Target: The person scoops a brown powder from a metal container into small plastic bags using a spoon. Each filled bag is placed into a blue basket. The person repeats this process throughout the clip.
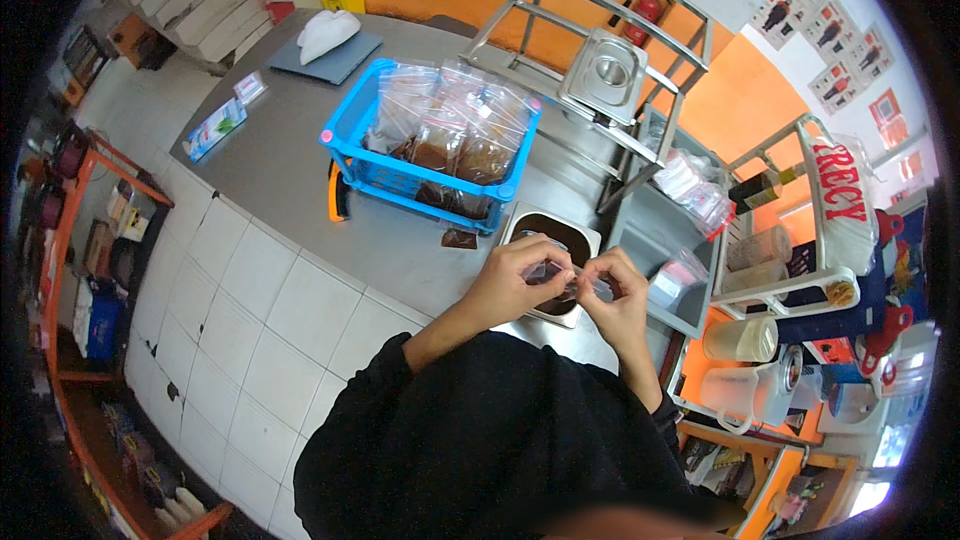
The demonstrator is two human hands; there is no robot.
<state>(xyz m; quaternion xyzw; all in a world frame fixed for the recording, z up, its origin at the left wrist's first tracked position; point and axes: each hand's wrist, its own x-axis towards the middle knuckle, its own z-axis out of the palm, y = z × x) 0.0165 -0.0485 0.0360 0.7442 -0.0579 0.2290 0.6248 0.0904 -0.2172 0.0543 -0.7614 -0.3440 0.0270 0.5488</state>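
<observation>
Between both my hands is a small clear plastic bag [556, 271], pinched along its upper edge. My left hand [521, 274] grips one side of it with thumb and forefinger. My right hand [616, 289] pinches the other side, close to the left fingertips. Directly below stands a rectangular steel food pan [592, 236] with dark brown contents, partly covered by my hands. A blue plastic basket [420, 184] beyond my left hand holds several clear zip bags [439, 146] of brown filling. One small brown packet [459, 239] lies on the steel table by the basket.
A metal rack [525, 7] carries a lidded steel pan [606, 75] at the back. Right of the food pan is a grey tray [637, 229] with plastic packages. An orange-and-black object [338, 191] lies left of the basket; a scale [326, 60] bears a white bag [328, 34].
</observation>
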